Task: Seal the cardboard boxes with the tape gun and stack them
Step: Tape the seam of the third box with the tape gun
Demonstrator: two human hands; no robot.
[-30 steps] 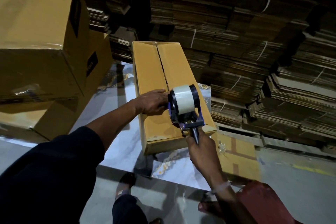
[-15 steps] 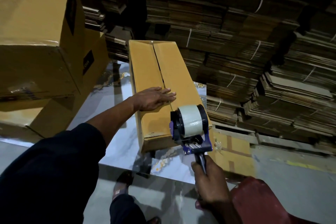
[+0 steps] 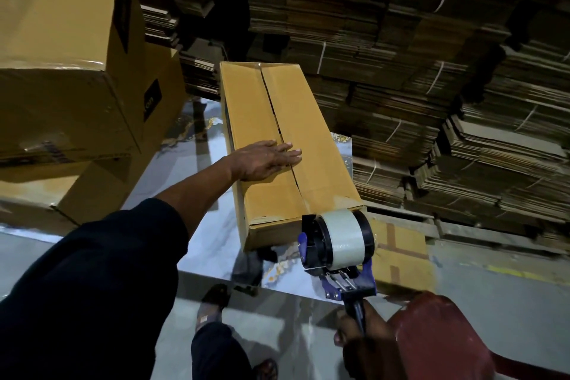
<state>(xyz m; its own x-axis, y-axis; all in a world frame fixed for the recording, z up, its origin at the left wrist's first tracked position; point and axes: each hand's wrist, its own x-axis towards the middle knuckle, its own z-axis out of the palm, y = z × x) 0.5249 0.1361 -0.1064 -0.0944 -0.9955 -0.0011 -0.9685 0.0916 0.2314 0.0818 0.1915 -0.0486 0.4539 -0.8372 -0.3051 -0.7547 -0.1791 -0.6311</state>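
A long cardboard box lies lengthwise on a glossy marble-patterned table, its two top flaps meeting in a centre seam. My left hand lies flat across that seam near the middle, fingers straight, pressing the flaps down. My right hand grips the black handle of a blue tape gun with a white tape roll. The gun sits at the box's near end, just past the edge. A shiny strip of tape covers the seam's nearest part.
Large sealed boxes are stacked at the left, overhanging the table. Bundled flat cardboard sheets fill the back and right. A red chair stands at the lower right. My feet show under the table's glass edge.
The tape gun has been drawn back from the box top to beyond its near end. My left hand went from curled beside the gun to flat, further up the seam.
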